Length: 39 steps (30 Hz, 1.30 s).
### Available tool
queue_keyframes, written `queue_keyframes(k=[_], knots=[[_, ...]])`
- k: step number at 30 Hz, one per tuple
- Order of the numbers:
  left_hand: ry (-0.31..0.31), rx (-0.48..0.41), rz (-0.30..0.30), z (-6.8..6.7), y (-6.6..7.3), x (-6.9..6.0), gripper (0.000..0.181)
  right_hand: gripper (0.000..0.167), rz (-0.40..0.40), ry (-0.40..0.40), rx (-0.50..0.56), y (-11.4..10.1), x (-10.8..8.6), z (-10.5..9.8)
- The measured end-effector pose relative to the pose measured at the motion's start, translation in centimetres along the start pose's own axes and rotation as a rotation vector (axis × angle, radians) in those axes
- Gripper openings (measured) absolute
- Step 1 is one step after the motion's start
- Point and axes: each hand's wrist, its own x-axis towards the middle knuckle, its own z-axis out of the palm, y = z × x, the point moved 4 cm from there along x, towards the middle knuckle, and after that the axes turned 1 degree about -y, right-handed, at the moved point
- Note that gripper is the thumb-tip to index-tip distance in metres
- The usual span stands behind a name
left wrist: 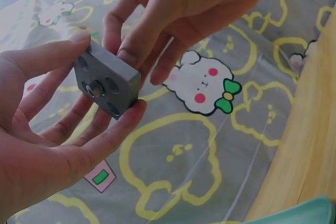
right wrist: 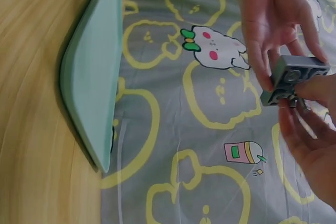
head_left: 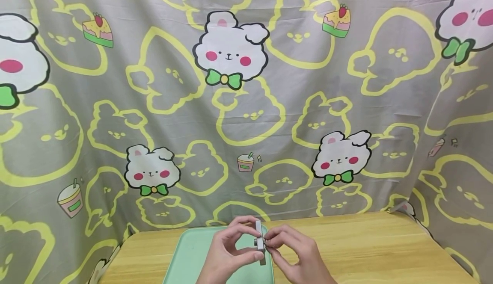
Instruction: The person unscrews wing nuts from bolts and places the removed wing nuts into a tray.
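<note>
A grey, square-edged metal block (left wrist: 107,77) with round recesses is held up by its edges in my left hand (head_left: 227,249), between thumb and fingers. From the middle of the face in the left wrist view pokes a round bolt-like end (left wrist: 94,89). On the block's other side, my right hand (head_left: 298,249) pinches a small metal part at the centre with thumb and fingertips. In the right wrist view, a bit that looks threaded (right wrist: 306,104) shows by those fingers; most of it is hidden. Both hands are above the tray's right edge.
A pale green tray (head_left: 192,249) lies on the wooden table (head_left: 369,249) below the hands. Behind the table hangs a grey curtain (head_left: 285,125) printed with rabbits and yellow outlines, and it also closes off both sides.
</note>
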Motion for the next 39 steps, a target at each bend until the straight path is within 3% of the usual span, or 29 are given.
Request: queue_keyframes(k=[3, 6, 8, 11, 14, 18, 23, 25, 27, 33, 39], knots=[[0.02, -0.015, -0.03, -0.2, 0.0, 0.0, 0.031, 0.003, -0.186, 0.032, -0.079, -0.6, 0.3, 0.0], [0.027, -0.02, -0.04, -0.2, 0.0, 0.0, 0.031, 0.01, -0.291, 0.049, -0.121, -1.1, 0.6, 0.0], [0.03, -0.015, -0.042, -0.2, 0.0, 0.0, 0.031, 0.013, -0.321, 0.057, -0.135, -1.1, 0.6, 0.0], [0.035, -0.014, -0.043, -0.3, 0.0, 0.0, 0.032, 0.013, -0.27, 0.059, -0.132, -0.8, 0.3, 0.2], [0.041, -0.016, -0.04, -0.3, 0.0, 0.0, 0.034, 0.006, -0.171, 0.046, -0.093, -0.5, -0.1, 0.3], [0.042, -0.006, -0.01, -0.4, 0.2, 0.0, 0.032, 0.024, 0.038, 0.03, 0.019, -0.2, -0.1, 0.1], [0.03, 0.02, 0.017, -0.1, 0.5, 0.0, 0.032, 0.017, 0.511, 0.05, 0.239, 0.6, -0.1, -0.6], [0.03, 0.028, 0.011, 0.1, 0.5, 0.0, 0.033, 0.022, 0.693, 0.052, 0.338, 1.1, -0.2, -0.7], [0.033, 0.038, 0.002, 0.3, 0.5, 0.0, 0.033, 0.03, 0.808, 0.031, 0.44, 1.6, -0.3, -0.8], [0.013, 0.068, -0.001, 0.8, 0.2, 0.0, 0.031, 0.035, 0.938, -0.097, 0.672, 2.6, -0.9, -0.7], [-0.019, 0.084, -0.014, 1.2, -0.1, 0.1, 0.031, 0.031, 0.971, -0.146, 0.719, 2.9, -1.2, -0.7]])
